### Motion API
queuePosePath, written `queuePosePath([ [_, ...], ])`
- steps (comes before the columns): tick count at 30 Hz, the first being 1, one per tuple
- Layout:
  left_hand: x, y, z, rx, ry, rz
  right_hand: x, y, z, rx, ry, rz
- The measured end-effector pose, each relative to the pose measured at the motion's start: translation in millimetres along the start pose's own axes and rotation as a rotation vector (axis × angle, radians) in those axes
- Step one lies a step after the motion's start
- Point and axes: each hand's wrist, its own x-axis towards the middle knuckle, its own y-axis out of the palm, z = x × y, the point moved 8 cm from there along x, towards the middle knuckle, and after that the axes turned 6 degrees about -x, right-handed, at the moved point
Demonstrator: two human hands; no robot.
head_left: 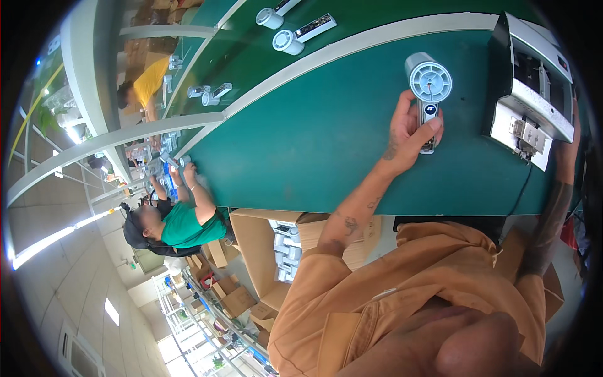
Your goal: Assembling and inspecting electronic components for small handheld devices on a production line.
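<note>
My left hand (409,134) is closed around the handle of a pale handheld fan (430,80), above the green work surface. Its round head has a spoked grille, and a small round display is lit on the handle below it. On the right, my right forearm (555,207) reaches up along the far side of a black and silver machine (534,88). The right hand is mostly hidden behind that machine at the dark rim of the picture, so its fingers do not show.
Beyond a white rail (352,53), several fan bodies (289,42) lie on a green belt. An open carton (257,251) with white parts stands below the table edge. A co-worker in green (188,225) sits at left. A cable (522,188) runs down from the machine.
</note>
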Motion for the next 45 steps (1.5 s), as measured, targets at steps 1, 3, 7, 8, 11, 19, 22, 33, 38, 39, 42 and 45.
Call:
queuePosePath([
  [1,0.5,-0.9,0.1,-0.004,0.000,-0.003,0.4,0.2,5.9,-0.075,-0.057,-0.008],
  [3,3.5,-0.4,-2.6,-0.006,0.018,0.025,2.4,-1.1,0.9,-0.059,-0.041,-0.018],
  [7,4.1,1.4,-1.2,-0.019,-0.003,0.006,3.8,-5.8,-31.9,0.136,0.115,0.002],
  [8,5.1,1.8,-2.2,-0.018,0.000,0.006,3.8,-4.1,-37.9,0.173,0.141,0.003],
  [11,1.5,-1.9,0.1,-0.022,-0.002,-0.003,4.1,1.4,-20.6,0.250,0.189,-0.018],
  [19,4.5,-1.0,-3.0,-0.015,-0.009,-0.021,-3.6,8.2,9.2,0.485,0.409,-0.105],
  [22,3.5,-1.5,-0.3,-0.050,0.007,-0.008,0.4,2.3,3.0,0.191,0.234,-0.045],
  [33,6.1,3.2,-5.5,-0.042,0.027,-0.001,5.6,1.9,-14.3,0.198,0.132,-0.018],
  [38,3.7,0.4,-6.2,0.012,0.023,0.053,4.3,5.1,10.5,-0.111,0.006,0.031],
  [39,5.5,1.5,-6.4,0.032,0.028,0.073,4.9,3.1,4.6,0.022,0.052,-0.011],
  [42,5.3,1.3,-2.5,-0.021,0.007,0.024,3.5,1.0,-3.7,0.193,0.126,-0.041],
  [45,5.8,-0.2,-2.2,-0.078,0.000,0.012,4.9,3.9,1.9,0.192,0.146,-0.024],
])
